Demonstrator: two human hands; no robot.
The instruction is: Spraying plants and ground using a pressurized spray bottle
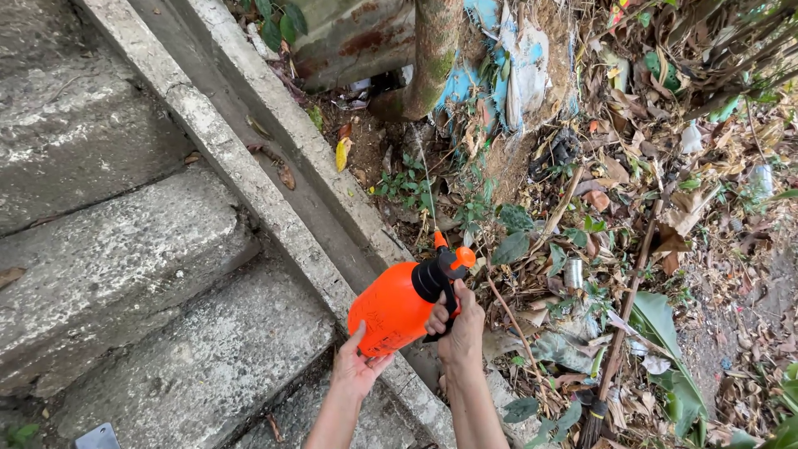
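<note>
You are holding an orange pump sprayer [392,308] out in front of you, tilted so its black head [435,278] and nozzle are pointing away from you, over the concrete curb [274,212] toward the leaf-strewn ground. Your right hand [459,326] is wrapping the black handle, its grip clamped around it with the fingers closed by the trigger. Your left hand [356,366] is cupping the underside of the orange tank, fingers spread apart and pressing against the plastic rather than closing around anything. The sprayer is hanging in the air between both hands, just above the curb edge, touching nothing else.

Judging from this, you are in the spraying step: the bottle is being aimed at the small green plants [405,185] and the litter of dry leaves [640,216] beside the rusty drum [349,37] and tree trunk [434,50]. No spray mist is showing clearly, so I cannot tell whether the trigger is being pressed.

The next move is calling for a steady support from below while the right fingers are squeezing, and for keeping the nozzle pointed past the curb. The concrete steps [125,274] are running along your left, so watch your footing while leaning out.
</note>
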